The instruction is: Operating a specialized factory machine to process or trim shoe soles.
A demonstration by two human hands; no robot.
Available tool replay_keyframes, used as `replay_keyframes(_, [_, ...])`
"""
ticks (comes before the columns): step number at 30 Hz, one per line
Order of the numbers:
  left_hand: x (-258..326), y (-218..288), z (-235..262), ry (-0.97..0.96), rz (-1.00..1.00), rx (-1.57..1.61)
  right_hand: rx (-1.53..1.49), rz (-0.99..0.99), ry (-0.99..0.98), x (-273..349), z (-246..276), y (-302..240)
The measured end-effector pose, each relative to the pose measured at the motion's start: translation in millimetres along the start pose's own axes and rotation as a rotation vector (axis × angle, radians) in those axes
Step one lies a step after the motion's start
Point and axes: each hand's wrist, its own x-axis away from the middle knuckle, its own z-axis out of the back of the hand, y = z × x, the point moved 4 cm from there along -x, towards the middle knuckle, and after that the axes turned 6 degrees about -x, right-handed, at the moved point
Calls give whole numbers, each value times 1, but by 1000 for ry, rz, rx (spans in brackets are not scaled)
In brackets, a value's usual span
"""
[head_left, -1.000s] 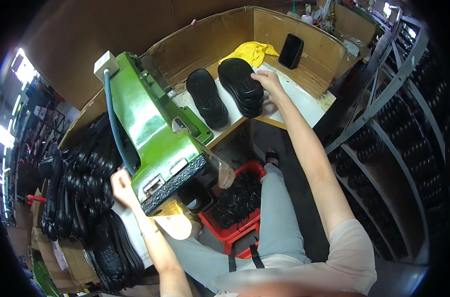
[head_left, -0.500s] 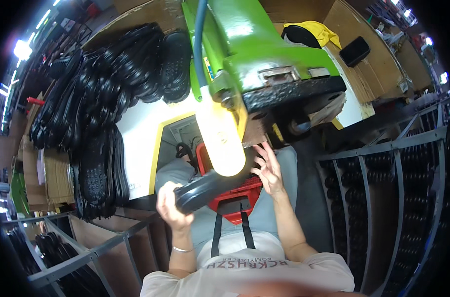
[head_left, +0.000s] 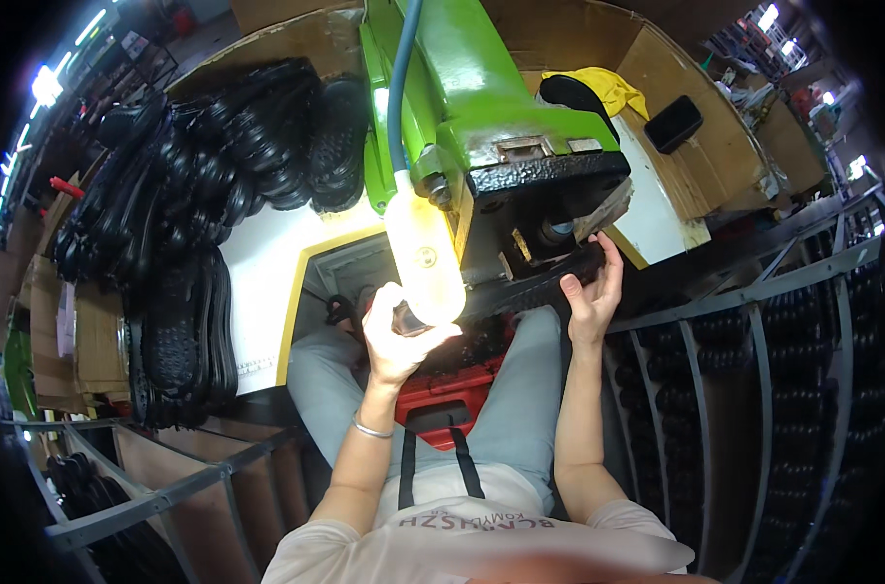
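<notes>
A long black shoe sole (head_left: 532, 290) lies across in front of me, under the head of a green machine (head_left: 520, 107). My left hand (head_left: 396, 341) is closed round its left end, beside the bright lamp (head_left: 423, 258), which hides part of the sole. At the sole's right end is my right hand (head_left: 595, 292), its thumb on the near side and its fingertips round the far side. The dark underside of the machine head hides the sole's far edge.
Piles of black soles (head_left: 204, 175) cover the white table (head_left: 267, 253) at left. Racks of soles stand to the right (head_left: 793, 370) and lower left (head_left: 141, 506). A yellow cloth (head_left: 608, 90) and a black case (head_left: 673, 125) lie behind the machine. A red stool (head_left: 442, 404) shows between my legs.
The sole has moved right and up beneath the machine head, turning closer to level. My left hand has gone right with it; my right hand has moved right to the sole's other end.
</notes>
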Motion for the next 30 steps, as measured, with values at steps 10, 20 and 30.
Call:
replay_keyframes(10, [5,-1,51,164,15,-23,-59,-55,-52,15,-40,15])
replay_keyframes(20, [30,-63,89,90,147,184,308,137,-90,50,-74,9])
replay_keyframes(30, [1,-2,-1,-226,0,-384,587,490,-150,62,-102,-10])
